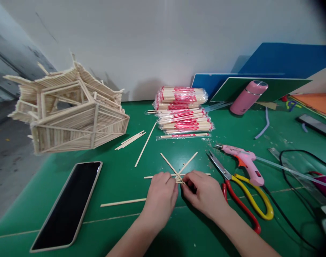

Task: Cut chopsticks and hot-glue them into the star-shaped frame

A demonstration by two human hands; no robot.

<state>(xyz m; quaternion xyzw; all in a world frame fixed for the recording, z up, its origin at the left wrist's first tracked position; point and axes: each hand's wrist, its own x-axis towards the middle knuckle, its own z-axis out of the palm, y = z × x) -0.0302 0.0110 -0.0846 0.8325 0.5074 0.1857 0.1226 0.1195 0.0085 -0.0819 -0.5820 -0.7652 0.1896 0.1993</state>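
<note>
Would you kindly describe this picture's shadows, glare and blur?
In the head view, a soft, dark blur covers the upper right corner; the plastic-wrapped sticks glint, with faint shadow on the wall beside them; shadow also darkens the table under the right hand.

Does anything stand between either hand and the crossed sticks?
Nothing visible does. The left hand and right hand are right at the crossed sticks; the scissors and glue gun lie off to the right, outside that gap.
</note>
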